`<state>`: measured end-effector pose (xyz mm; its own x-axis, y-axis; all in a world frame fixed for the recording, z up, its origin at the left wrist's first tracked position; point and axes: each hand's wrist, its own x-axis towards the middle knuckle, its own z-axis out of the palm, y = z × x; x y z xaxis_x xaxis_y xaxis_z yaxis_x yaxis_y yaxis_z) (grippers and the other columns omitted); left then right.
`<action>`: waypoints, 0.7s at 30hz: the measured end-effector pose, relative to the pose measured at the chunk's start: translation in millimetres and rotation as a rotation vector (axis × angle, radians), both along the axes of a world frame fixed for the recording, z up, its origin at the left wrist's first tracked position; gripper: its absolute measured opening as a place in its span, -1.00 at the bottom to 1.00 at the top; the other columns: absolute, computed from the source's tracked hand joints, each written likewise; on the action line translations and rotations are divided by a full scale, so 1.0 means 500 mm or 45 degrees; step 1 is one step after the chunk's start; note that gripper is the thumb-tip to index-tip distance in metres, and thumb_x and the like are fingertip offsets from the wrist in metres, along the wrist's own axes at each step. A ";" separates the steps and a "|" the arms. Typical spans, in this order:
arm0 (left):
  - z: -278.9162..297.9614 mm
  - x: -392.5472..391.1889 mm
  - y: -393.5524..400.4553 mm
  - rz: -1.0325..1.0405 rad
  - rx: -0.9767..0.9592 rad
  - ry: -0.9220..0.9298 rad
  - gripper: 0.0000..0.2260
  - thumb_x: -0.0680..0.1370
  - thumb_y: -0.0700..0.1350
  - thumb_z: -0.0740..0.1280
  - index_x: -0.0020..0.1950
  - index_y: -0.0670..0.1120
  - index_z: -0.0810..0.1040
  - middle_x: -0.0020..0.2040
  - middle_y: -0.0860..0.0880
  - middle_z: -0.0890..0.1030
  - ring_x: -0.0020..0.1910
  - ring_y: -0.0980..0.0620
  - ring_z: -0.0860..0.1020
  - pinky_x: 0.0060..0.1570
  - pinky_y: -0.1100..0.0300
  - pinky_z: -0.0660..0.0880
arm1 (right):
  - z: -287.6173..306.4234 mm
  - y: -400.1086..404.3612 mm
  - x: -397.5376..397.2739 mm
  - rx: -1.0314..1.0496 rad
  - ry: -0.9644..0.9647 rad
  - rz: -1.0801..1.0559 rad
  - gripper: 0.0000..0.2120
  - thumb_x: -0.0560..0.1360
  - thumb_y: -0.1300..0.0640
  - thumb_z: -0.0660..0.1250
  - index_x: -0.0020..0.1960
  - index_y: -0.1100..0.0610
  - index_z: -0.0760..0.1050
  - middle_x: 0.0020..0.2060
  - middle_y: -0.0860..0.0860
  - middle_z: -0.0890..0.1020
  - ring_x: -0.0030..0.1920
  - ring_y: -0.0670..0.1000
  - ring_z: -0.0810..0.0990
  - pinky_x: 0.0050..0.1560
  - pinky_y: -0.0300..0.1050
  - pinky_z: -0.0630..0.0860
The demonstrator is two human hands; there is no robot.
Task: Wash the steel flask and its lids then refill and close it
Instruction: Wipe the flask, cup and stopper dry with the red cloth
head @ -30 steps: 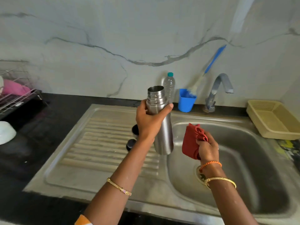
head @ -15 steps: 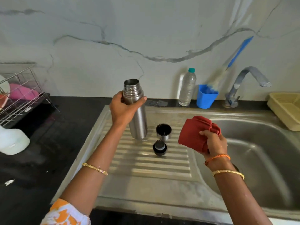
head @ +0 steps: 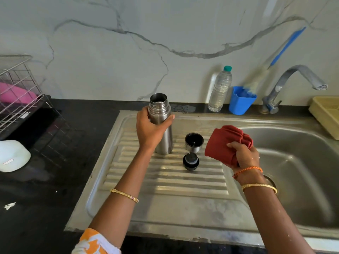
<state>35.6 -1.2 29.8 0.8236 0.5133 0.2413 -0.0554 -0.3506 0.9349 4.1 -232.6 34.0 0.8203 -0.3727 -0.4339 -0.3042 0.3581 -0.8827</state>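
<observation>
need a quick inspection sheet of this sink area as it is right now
surface: ribbed steel drainboard beside the steel sink basin, set in a black counter
job's things: open steel flask upright on the drainboard; steel cup lid and black stopper beside it
clutter: clear plastic bottle, blue cup with brush, beige tray, wire dish rack
grippers: left hand in a grip on the flask; right hand holds a bunched red cloth
cables: nothing seen
surroundings: marble-look wall, steel tap
</observation>
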 end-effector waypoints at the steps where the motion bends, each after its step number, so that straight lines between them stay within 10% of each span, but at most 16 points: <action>1: -0.004 0.000 -0.001 -0.011 -0.013 0.002 -0.46 0.27 0.07 0.60 0.16 0.01 0.49 0.11 0.04 0.52 -0.06 0.31 0.49 -0.19 0.52 0.38 | -0.001 0.001 -0.002 0.006 0.001 -0.004 -0.75 0.41 0.39 0.32 -0.08 0.06 0.47 -0.08 0.12 0.55 0.03 0.18 0.55 0.10 0.26 0.52; 9: -0.023 -0.002 -0.001 -0.022 -0.112 0.017 -0.36 0.24 0.08 0.60 0.24 0.02 0.45 0.15 0.04 0.53 0.05 0.17 0.54 0.09 0.10 0.56 | -0.013 0.010 -0.024 0.064 0.048 -0.030 -0.75 0.42 0.42 0.30 -0.12 0.08 0.46 -0.21 0.07 0.53 -0.05 0.15 0.53 -0.01 0.19 0.55; 14: -0.003 -0.050 -0.050 0.295 -0.032 -0.185 -0.02 0.27 0.09 0.58 0.51 -0.12 0.11 0.38 -0.12 0.22 0.37 -0.07 0.32 0.34 0.05 0.34 | -0.006 -0.012 -0.028 0.050 0.049 -0.036 -0.71 0.41 0.41 0.31 0.03 0.10 0.47 -0.12 0.10 0.54 -0.05 0.15 0.55 -0.02 0.16 0.56; 18: 0.010 -0.136 -0.170 0.137 0.280 -0.583 -0.61 0.42 -0.20 0.46 0.19 -0.25 0.46 0.09 -0.12 0.47 0.03 0.04 0.47 0.03 0.16 0.47 | 0.003 -0.035 -0.026 0.052 0.024 -0.028 -0.68 0.41 0.42 0.31 0.08 0.11 0.46 -0.14 0.10 0.54 -0.12 0.11 0.55 -0.02 0.15 0.56; 21: -0.017 -0.131 -0.221 -0.261 0.746 -0.095 -0.83 0.50 -0.12 0.33 0.08 -0.08 0.57 0.00 0.03 0.60 0.05 0.00 0.51 0.09 0.02 0.41 | 0.002 -0.053 -0.027 0.027 0.036 -0.022 -0.66 0.41 0.41 0.33 0.09 0.10 0.47 -0.14 0.10 0.55 -0.04 0.16 0.55 0.06 0.19 0.54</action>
<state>-29.8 -111.8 21.1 0.8616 0.1115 0.4953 -0.2334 -0.7794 0.5814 -9.5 -259.2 35.1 0.8012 -0.3770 -0.4647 -0.3224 0.3822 -0.8660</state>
